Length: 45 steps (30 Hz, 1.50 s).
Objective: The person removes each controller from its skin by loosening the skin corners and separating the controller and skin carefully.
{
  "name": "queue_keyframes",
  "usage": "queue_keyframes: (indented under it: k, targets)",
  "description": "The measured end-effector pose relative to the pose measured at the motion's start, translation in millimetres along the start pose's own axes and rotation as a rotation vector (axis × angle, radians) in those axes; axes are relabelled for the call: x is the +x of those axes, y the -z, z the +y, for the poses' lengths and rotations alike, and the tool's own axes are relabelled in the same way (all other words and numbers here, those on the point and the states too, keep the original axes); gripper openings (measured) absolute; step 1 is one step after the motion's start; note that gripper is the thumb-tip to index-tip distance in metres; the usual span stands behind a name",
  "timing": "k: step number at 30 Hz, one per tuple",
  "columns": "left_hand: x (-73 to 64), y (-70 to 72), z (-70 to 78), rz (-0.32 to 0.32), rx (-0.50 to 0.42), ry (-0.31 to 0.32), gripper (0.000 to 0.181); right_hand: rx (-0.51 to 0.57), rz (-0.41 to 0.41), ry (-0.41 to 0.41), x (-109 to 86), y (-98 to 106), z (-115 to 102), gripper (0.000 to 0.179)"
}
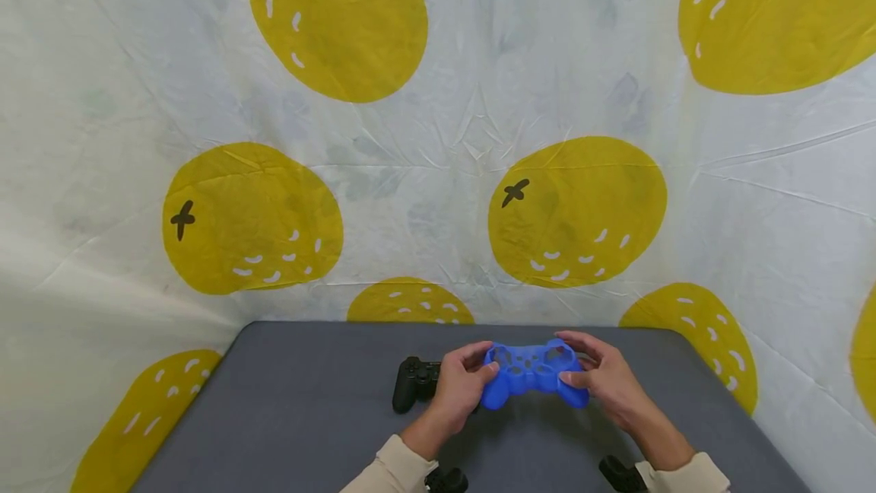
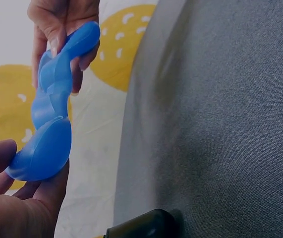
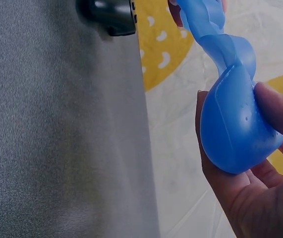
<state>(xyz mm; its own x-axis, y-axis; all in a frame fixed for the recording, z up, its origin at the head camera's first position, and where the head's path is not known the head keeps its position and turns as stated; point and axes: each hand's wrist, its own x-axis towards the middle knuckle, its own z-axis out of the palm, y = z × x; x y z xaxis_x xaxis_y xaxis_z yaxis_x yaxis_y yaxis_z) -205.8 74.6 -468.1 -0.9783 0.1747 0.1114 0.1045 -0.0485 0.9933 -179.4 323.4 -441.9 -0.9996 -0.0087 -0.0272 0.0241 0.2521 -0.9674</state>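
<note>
A blue silicone controller cover [image 1: 530, 380] with cut-out holes is held up above the grey table, its two grips pointing toward me. My left hand [image 1: 460, 386] pinches its left end, thumb on the front and fingers behind. The right end is gripped the same way by my right hand [image 1: 612, 379]. In the left wrist view the cover [image 2: 49, 144] appears edge-on between both hands. The right wrist view shows the thumb pressing one rounded grip of the cover [image 3: 235, 124]. A black game controller [image 1: 408, 385] lies on the table by my left hand, which partly hides it.
The grey table [image 1: 308, 402] ends at a white cloth backdrop [image 1: 424, 211] printed with yellow fruit. Black wrist devices [image 1: 448, 480] show at both cuffs.
</note>
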Motion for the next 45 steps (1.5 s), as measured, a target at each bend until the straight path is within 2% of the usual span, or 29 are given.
queue_keyframes:
  k: [8, 29, 40, 45]
  targets:
    - [5.2, -3.7, -4.3, -0.001, 0.034, 0.018, 0.036, 0.022, -0.012, -0.021, 5.3, 5.4, 6.1, 0.065]
    - [13.7, -10.8, -19.3, -0.006, 0.02, 0.034, 0.036, 0.02, -0.007, -0.03, 18.2, 11.5, 24.0, 0.065]
    - [15.4, -15.0, -24.7, 0.021, 0.046, 0.025, 0.035, -0.056, 0.011, -0.032, 22.4, 10.6, 26.4, 0.066]
    - [17.7, -14.4, -26.0, 0.026, 0.05, 0.028, 0.035, -0.054, 0.008, -0.033, 26.8, 9.8, 27.4, 0.067]
